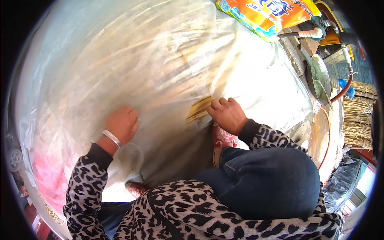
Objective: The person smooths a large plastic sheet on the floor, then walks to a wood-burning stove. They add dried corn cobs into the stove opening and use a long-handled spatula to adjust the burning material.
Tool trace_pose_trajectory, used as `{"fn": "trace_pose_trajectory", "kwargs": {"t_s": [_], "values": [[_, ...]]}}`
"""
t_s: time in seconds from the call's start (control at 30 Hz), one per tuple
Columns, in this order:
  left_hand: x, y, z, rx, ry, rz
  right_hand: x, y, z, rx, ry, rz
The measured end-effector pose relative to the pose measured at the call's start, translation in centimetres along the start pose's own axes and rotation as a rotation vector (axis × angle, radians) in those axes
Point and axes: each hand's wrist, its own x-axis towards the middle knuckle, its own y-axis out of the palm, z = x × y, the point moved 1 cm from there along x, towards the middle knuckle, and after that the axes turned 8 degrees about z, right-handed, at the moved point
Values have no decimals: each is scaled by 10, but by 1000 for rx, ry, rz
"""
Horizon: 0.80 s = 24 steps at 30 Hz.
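A large cloudy plastic sheet spreads in front of me over long yellowish stalks or strips that show dimly through it. At a gap in the sheet, a small bundle of bare tan stalks is exposed. Right beside this gap, my right hand is closed, its fingertips pinching the sheet's edge. My left hand, with a silver bangle at its wrist, rests against the sheet farther left. Its fingers are curled in, and what they hold, if anything, is hidden.
An orange and yellow plastic bag lies on the sheet at the far right. Beyond the sheet are a metal pan, a brownish hose and bundled straw. My patterned red shoe stands near my right hand.
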Motion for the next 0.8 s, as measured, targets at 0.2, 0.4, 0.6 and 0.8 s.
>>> {"fn": "trace_pose_trajectory", "kwargs": {"t_s": [0.2,0.4,0.6,0.8], "values": [[2,16,-15,-2,-24,21,-5,-8,7,55,16,55],[-6,7,-13,48,5,96,-20,-1,13,235,-130,-59],[-59,-44,-19,39,52,120,-60,34,21,536,68,209],[-127,-72,-56,-184,-28,193,-69,62,25,585,260,183]]}}
